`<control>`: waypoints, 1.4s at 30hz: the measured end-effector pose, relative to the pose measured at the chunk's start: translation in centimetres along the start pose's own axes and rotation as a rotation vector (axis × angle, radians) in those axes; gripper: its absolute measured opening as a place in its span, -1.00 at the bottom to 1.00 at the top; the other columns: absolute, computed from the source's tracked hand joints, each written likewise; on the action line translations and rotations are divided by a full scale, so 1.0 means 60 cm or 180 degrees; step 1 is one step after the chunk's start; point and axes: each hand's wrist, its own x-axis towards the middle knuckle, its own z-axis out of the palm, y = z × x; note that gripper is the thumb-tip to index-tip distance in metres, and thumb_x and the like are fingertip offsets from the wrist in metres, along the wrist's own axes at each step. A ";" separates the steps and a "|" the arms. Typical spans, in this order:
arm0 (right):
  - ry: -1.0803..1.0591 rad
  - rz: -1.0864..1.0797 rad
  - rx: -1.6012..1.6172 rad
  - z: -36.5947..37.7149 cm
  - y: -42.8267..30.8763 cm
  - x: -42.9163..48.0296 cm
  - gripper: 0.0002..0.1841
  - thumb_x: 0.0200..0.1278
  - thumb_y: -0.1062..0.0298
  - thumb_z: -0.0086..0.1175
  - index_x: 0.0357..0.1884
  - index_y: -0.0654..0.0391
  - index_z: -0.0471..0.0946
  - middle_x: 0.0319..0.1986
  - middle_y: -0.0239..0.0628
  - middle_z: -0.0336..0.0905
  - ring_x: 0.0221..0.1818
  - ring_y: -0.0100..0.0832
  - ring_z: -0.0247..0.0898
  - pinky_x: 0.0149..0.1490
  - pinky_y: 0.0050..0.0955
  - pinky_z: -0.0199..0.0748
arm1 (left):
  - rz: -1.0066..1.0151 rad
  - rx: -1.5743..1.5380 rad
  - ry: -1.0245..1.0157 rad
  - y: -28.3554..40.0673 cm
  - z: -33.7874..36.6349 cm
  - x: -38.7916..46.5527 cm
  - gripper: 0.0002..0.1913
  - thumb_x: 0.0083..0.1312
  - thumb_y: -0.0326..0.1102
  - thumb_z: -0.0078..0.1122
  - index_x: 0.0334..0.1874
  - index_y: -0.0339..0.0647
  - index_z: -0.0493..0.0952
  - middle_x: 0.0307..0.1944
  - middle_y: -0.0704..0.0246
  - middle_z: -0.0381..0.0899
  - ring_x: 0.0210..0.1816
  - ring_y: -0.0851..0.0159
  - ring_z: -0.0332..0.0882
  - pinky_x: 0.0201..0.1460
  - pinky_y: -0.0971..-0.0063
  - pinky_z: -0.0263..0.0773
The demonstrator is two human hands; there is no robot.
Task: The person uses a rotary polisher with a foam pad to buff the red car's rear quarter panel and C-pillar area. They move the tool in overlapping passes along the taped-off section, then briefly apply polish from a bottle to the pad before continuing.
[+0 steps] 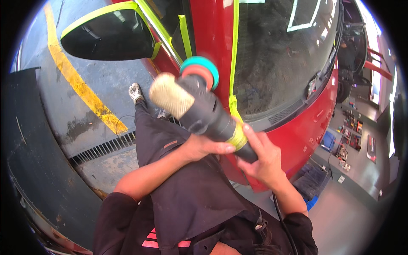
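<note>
My right hand [263, 156] grips the rear handle of a black electric polisher [207, 116], just behind a band of yellow tape [238, 137]. Under the polisher's body, my left hand [204, 148] supports it with the thumb along its side. A pale wrap [172, 95] covers the gear head. The green and orange polishing pad [208, 70] appears over the red windshield pillar [213, 32] of a car; whether they touch I cannot tell. Yellow-green masking tape [234, 63] runs along the edge of the windshield [280, 70]. A power cord [279, 208] trails past my right forearm.
The taped side mirror [108, 36] juts out at upper left. A black surface [41, 153] flanks my left side. Below are a floor drain grate [105, 148] and a yellow floor line [76, 83]. Tools [352, 127] lie at far right, beyond the red fender [296, 140].
</note>
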 end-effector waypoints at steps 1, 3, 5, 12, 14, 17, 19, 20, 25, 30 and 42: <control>-0.0208 0.0019 -0.0024 0.001 0.003 -0.020 0.05 -0.15 0.36 0.52 0.58 -0.01 0.39 -0.10 -0.13 0.63 -0.19 -0.08 0.70 -0.17 -0.19 0.70 | -0.0106 -0.0098 0.0024 -0.033 -0.003 -0.019 -0.29 0.25 -0.34 0.58 0.44 -0.20 0.42 0.20 0.37 0.59 0.29 0.34 0.50 0.44 0.31 0.39; -0.0972 0.0499 -0.0062 -0.008 0.003 -0.050 0.05 -0.11 0.28 0.51 0.60 -0.10 0.38 -0.14 -0.20 0.61 -0.18 -0.12 0.71 -0.14 -0.16 0.70 | -0.0369 -0.0557 0.0318 -0.086 0.017 -0.040 -0.31 0.26 -0.30 0.57 0.41 -0.20 0.43 0.21 0.36 0.57 0.31 0.32 0.48 0.48 0.30 0.34; -0.0862 0.0413 -0.0091 -0.015 0.006 -0.048 0.04 -0.12 0.31 0.52 0.58 -0.06 0.40 -0.14 -0.18 0.63 -0.19 -0.11 0.71 -0.15 -0.18 0.71 | -0.0328 -0.0515 0.0418 -0.098 0.018 -0.038 -0.32 0.26 -0.30 0.57 0.40 -0.22 0.44 0.21 0.35 0.58 0.30 0.32 0.50 0.47 0.29 0.36; -0.0219 0.0098 -0.0010 -0.034 0.003 -0.009 0.00 -0.10 0.40 0.51 0.55 0.04 0.41 -0.13 -0.10 0.66 -0.19 -0.07 0.73 -0.13 -0.21 0.70 | 0.0038 -0.0202 0.0417 -0.022 0.046 -0.007 -0.37 0.23 -0.38 0.60 0.33 -0.25 0.50 0.15 0.35 0.62 0.22 0.34 0.56 0.32 0.34 0.50; -0.0875 0.0402 -0.0076 -0.049 -0.004 -0.030 0.02 -0.14 0.40 0.47 0.57 -0.03 0.41 -0.15 -0.13 0.65 -0.18 -0.06 0.71 -0.12 -0.17 0.70 | -0.0161 -0.0492 0.0591 -0.088 0.043 -0.032 -0.33 0.21 -0.32 0.62 0.34 -0.21 0.45 0.19 0.34 0.56 0.27 0.33 0.51 0.40 0.31 0.44; -0.1032 0.0426 -0.0184 -0.070 -0.012 -0.023 0.02 -0.14 0.39 0.46 0.57 -0.06 0.42 -0.17 -0.14 0.65 -0.19 -0.06 0.71 -0.12 -0.17 0.70 | -0.0125 -0.0815 0.0672 -0.096 0.056 -0.030 -0.29 0.22 -0.29 0.61 0.38 -0.20 0.42 0.19 0.35 0.55 0.27 0.32 0.50 0.42 0.31 0.42; -0.0516 0.0138 -0.0213 -0.073 -0.014 -0.001 0.02 -0.12 0.39 0.47 0.57 -0.01 0.40 -0.17 -0.13 0.65 -0.20 -0.05 0.71 -0.13 -0.17 0.69 | 0.0084 -0.0250 0.0526 -0.023 0.057 -0.009 -0.20 0.13 -0.25 0.65 0.41 -0.24 0.42 0.18 0.32 0.59 0.25 0.28 0.56 0.37 0.26 0.51; -0.0303 0.0127 -0.0168 -0.072 -0.021 0.009 0.03 -0.13 0.40 0.47 0.57 0.00 0.40 -0.17 -0.12 0.65 -0.21 -0.05 0.71 -0.13 -0.19 0.69 | 0.0403 -0.0335 0.0134 -0.004 0.049 0.005 -0.28 0.22 -0.37 0.62 0.41 -0.27 0.44 0.19 0.33 0.62 0.23 0.33 0.56 0.40 0.31 0.46; -0.0147 -0.0020 -0.0026 -0.041 0.007 -0.006 0.02 -0.10 0.23 0.53 0.57 -0.13 0.42 -0.23 -0.24 0.57 -0.31 -0.15 0.66 -0.28 -0.17 0.65 | 0.0467 0.0790 0.0107 -0.044 0.035 -0.005 -0.27 0.19 -0.43 0.66 0.38 -0.25 0.42 0.19 0.34 0.61 0.21 0.34 0.59 0.33 0.34 0.52; -0.0039 0.0148 0.0335 0.010 0.025 -0.043 -0.02 -0.11 0.37 0.52 0.52 0.14 0.44 -0.10 -0.05 0.68 -0.16 -0.09 0.73 -0.10 -0.23 0.70 | 0.0409 0.0580 0.0422 -0.060 0.050 -0.017 -0.35 0.21 -0.45 0.63 0.31 -0.27 0.46 0.13 0.32 0.66 0.18 0.34 0.63 0.28 0.36 0.56; 0.0764 -0.0124 0.0379 0.014 0.000 0.008 -0.02 -0.16 0.39 0.47 0.51 0.09 0.47 -0.15 -0.07 0.67 -0.21 -0.06 0.72 -0.13 -0.20 0.72 | 0.1180 0.1341 0.0495 0.000 0.035 0.020 -0.29 0.10 -0.30 0.67 0.29 -0.26 0.48 0.11 0.33 0.61 0.16 0.32 0.59 0.27 0.33 0.50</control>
